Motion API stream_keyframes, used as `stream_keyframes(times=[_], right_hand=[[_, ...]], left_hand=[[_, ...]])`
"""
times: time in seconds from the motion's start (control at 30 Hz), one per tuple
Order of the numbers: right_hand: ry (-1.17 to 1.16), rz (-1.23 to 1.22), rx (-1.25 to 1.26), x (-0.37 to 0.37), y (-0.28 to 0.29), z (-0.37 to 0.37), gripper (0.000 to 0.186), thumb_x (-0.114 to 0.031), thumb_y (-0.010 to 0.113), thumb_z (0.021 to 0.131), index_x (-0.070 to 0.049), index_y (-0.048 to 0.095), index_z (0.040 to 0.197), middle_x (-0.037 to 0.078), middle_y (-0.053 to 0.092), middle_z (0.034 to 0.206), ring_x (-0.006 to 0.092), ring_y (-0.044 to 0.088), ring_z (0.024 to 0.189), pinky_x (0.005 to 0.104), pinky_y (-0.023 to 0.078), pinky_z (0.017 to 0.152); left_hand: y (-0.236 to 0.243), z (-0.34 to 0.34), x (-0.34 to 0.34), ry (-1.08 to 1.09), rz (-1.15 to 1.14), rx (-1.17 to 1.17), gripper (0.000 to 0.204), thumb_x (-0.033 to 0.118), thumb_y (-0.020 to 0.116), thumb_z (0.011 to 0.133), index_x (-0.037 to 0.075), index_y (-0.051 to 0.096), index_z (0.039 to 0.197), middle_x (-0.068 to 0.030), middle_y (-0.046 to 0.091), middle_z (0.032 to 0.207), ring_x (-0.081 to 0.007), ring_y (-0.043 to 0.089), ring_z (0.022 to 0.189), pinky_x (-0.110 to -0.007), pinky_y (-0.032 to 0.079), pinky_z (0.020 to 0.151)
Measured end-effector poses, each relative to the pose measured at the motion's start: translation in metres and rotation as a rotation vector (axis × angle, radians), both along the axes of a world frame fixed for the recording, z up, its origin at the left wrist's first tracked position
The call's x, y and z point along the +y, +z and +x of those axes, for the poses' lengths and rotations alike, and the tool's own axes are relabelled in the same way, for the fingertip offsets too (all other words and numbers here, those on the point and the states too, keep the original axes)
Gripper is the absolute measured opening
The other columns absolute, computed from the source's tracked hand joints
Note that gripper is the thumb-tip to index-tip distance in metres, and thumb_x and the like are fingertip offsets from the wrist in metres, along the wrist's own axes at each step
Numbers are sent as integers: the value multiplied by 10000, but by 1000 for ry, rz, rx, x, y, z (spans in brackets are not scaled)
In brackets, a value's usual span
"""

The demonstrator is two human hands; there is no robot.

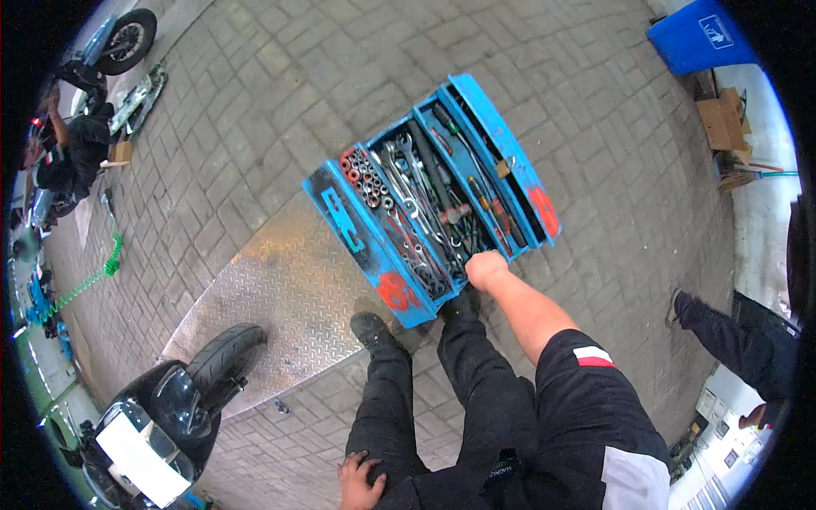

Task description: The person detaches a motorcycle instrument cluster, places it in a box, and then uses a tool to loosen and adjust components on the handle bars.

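An open blue metal toolbox (347, 223) with folding trays sits in front of my feet. Inside lie sockets (364, 177), several combination wrenches (406, 153), a hammer (454, 214) and screwdrivers (486, 204). My right hand (487, 269) is closed at the near end of the toolbox, by its middle compartment. Its fingertips are hidden, so what they grip does not show. My left hand (361, 482) rests on my left thigh, fingers spread, holding nothing.
A steel tread plate (280, 280) lies left of the toolbox. A black motorcycle (170, 416) stands at lower left. At far left, a person (81, 161) is near another motorcycle. Another person's leg (714, 327) shows at right. A blue bin (701, 38) stands at upper right.
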State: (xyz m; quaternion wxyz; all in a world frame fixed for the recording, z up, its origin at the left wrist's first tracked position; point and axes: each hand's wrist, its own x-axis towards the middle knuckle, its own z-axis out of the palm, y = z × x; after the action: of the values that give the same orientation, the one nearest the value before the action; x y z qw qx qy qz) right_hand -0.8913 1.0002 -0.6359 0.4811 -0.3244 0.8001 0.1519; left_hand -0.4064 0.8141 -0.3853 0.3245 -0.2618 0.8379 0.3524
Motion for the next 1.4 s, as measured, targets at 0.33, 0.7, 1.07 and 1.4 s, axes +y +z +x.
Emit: stream_keyframes(times=[0.33, 0.7, 1.07, 1.4], right_hand=[[-115, -357, -146, -11, 206, 57, 464, -458, 512, 920, -37, 708, 934, 215, 682, 964, 389, 653, 917, 479, 517, 839], [529, -939, -691, -97, 384, 242, 412, -396, 523, 966, 6, 608, 984, 231, 617, 880, 413, 607, 904, 471, 473, 799], [364, -15, -1013, -182, 416, 391, 722, -664, 322, 956, -79, 540, 1320, 120, 626, 1187, 246, 613, 995, 418, 476, 870], [19, -127, -1431, -214, 426, 666, 487, -480, 398, 1018, -132, 574, 1309, 52, 621, 1145, 167, 622, 924, 316, 484, 828]], left_hand=[[18, -19, -23, -62, -10, 3, 545, 490, 626, 832, 186, 594, 1284, -141, 497, 1379, -375, 463, 1260, -487, 372, 1057], [136, -42, -9, 929, 380, 120, 553, 491, 438, 988, 70, 541, 1331, -159, 647, 1193, -268, 596, 1151, -381, 457, 965], [258, 136, 70, 1293, 144, 541, 375, 25, 490, 869, 66, 645, 1207, -87, 698, 1089, -164, 655, 1002, -278, 495, 841], [259, 398, 110, 1048, -107, 744, 277, 71, 616, 857, 78, 701, 1120, -79, 687, 1031, -181, 666, 892, -290, 506, 818]])
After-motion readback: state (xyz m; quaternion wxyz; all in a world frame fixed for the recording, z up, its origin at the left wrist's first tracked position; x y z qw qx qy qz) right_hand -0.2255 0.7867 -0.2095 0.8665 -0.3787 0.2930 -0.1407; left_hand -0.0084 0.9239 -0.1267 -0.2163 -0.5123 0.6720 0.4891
